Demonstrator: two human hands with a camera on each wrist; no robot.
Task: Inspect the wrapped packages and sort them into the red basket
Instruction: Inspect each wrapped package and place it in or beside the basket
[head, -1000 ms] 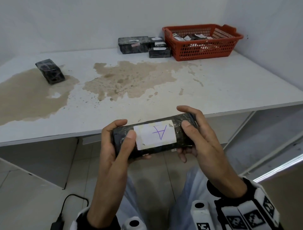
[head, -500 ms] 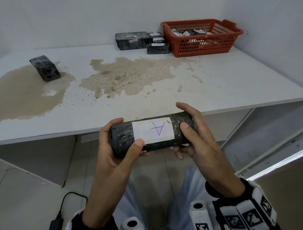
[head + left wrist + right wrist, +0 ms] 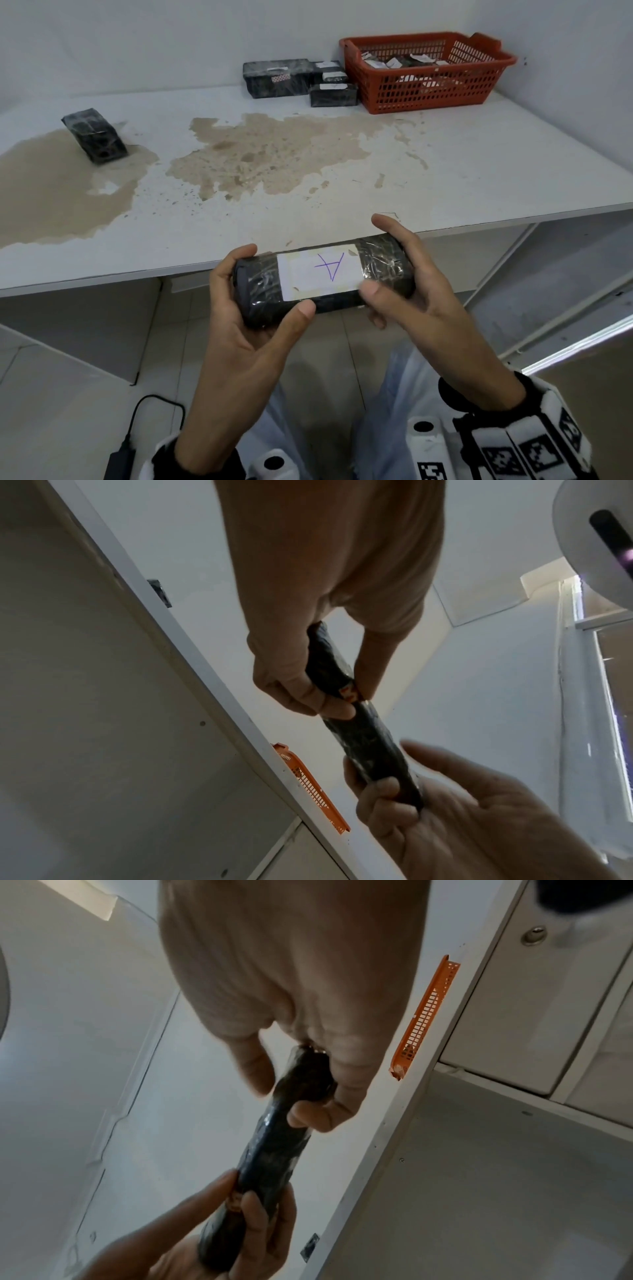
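Note:
A black film-wrapped package with a white label marked "A" lies level between both hands, just in front of the table's near edge. My left hand grips its left end, thumb on the near lower edge. My right hand grips the right end, thumb at the label's corner. The left wrist view shows the left hand pinching the package. In the right wrist view the right hand is curled round the package. The red basket stands at the table's far right with several packages inside.
The white table carries large brown stains. One black package lies at its far left. A big package and two small ones sit left of the basket. A wall stands close on the right; a black cable lies on the floor.
The package has stayed in both hands with its label up. My left thumb has slid off the label to the near lower edge. My right thumb has moved left to the label's corner.

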